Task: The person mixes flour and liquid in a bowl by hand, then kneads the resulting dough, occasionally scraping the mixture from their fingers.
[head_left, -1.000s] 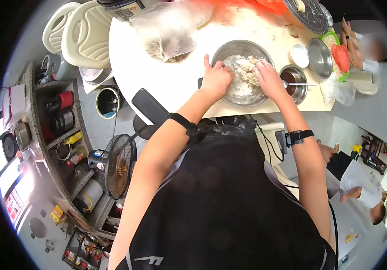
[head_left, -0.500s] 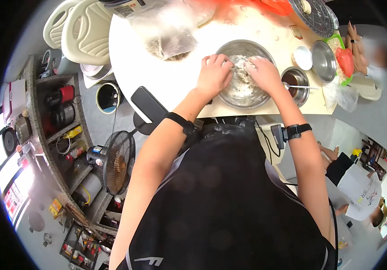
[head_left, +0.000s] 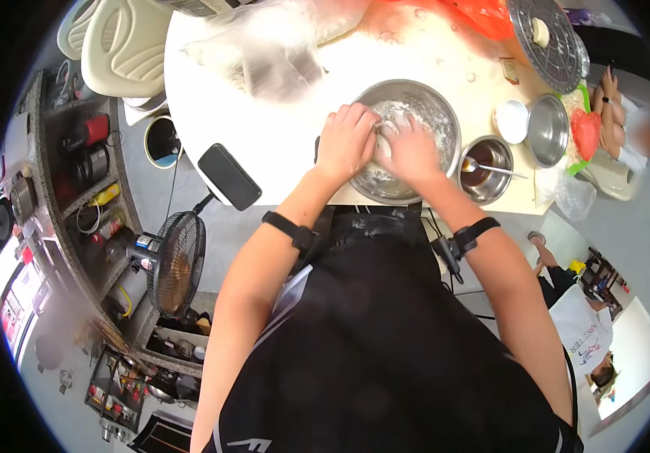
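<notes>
A steel mixing bowl [head_left: 448,124] stands near the table's front edge, its inner wall dusted with white flour. Inside it is pale, floury dough [head_left: 383,148], mostly covered by my fingers. My left hand [head_left: 348,140] reaches over the bowl's left rim, its fingers curled against the dough. From the right, my right hand [head_left: 412,151] presses down on the same dough, fingers bent round it and close to the left hand. A smaller steel bowl [head_left: 508,160] with dark brown liquid and a spoon [head_left: 502,171] stands just right of the mixing bowl.
A white bowl [head_left: 510,121], another steel bowl [head_left: 548,130] and a round dark tray [head_left: 555,45] stand to the right. Plastic bags [head_left: 283,64] lie at the back left. A phone [head_left: 229,176] juts by the table edge, above a fan [head_left: 178,264]. Other people sit at right.
Both hands have come closer together, shifting towards the bowl's left side. The right hand has moved left and down onto the dough. The whole view has also shifted slightly.
</notes>
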Demonstrator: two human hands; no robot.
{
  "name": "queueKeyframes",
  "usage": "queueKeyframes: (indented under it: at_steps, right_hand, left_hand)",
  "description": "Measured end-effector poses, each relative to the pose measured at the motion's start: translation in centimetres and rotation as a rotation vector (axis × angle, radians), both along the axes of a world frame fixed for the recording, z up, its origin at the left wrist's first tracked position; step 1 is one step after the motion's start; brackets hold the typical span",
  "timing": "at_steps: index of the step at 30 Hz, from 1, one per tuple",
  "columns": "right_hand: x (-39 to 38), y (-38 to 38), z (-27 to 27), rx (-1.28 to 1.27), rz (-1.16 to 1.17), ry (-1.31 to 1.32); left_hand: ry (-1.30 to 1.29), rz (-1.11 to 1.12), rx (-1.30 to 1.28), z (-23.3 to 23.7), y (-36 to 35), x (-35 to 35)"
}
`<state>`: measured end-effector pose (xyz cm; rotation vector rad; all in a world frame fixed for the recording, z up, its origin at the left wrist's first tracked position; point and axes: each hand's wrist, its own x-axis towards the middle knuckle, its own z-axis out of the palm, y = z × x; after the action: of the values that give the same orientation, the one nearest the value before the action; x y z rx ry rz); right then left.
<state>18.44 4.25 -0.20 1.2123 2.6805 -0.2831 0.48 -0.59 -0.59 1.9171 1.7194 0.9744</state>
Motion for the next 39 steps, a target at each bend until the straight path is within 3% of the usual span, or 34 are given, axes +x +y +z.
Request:
queueKeyframes:
  at_steps: [7,12,20,23,28,31,36,39]
  right_hand:
    - [0.1,3.4,-3.4,-0.082,0.046,-0.010]
    - [-1.3,4.2,-4.5,0.073,-0.020,0.148]
    - [-2.0,5.2,2.0,-0.197,0.005,0.067]
    - [-0.1,4.4,3.1,-0.137,0.111,0.239]
    - [-0.1,2.1,7.0,-0.140,0.243,-0.074]
    - [0.1,1.9,7.3,-0.346,0.292,-0.272]
    - [2.8,1.8,5.1,-0.251,0.319,0.050]
    - [3.8,1.1,3.1,-0.073,0.317,0.052]
  left_hand:
    - [-0.041,0.081,-0.031,0.1,0.3,0.8]
    - [-0.008,0.080,-0.032,0.0,0.1,0.9]
    - [-0.033,0.193,0.003,0.3,-1.0,1.3]
    - [-0.086,0.218,0.037,0.4,-0.9,1.3]
    - [-0.146,0.182,0.049,0.5,-1.0,1.0]
    - [-0.155,0.187,0.041,0.5,-1.0,1.1]
    - [-0.149,0.194,0.015,0.4,-1.0,1.0]
    - [-0.176,0.189,0.002,0.5,-0.8,0.9]
